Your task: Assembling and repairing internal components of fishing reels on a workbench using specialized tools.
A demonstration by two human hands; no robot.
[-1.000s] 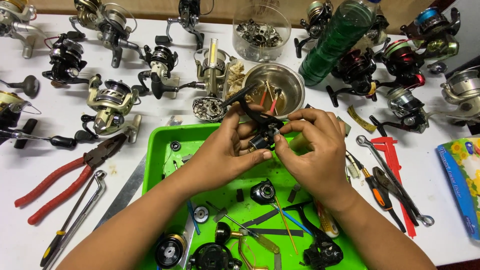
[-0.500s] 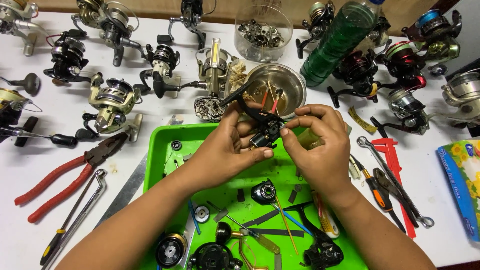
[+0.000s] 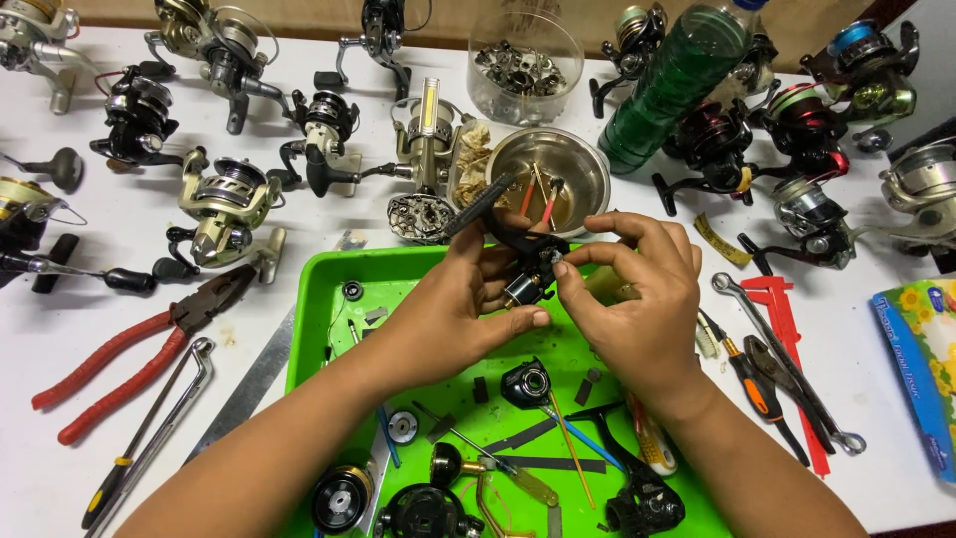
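Hands, left (image 3: 468,304) and right (image 3: 632,299), each grip on black reel body (image 3: 528,269); blue flowered package (image 3: 921,364) far right.

Two bare hands work over one green tray (image 3: 329,329): the left hand (image 3: 453,309) and the right hand (image 3: 637,299) share one small black reel part (image 3: 523,261). On the white table (image 3: 119,399) I count about a dozen whole spinning reels around the back and sides, though those at the edges are cut off, one steel bowl (image 3: 583,169), one clear tub of metal bits (image 3: 525,65) and one green plastic bottle (image 3: 677,85). There is also one pair of red-handled pliers (image 3: 129,359), one red caliper (image 3: 792,374), one bent wrench (image 3: 149,438) at left and one orange-handled screwdriver (image 3: 752,384).
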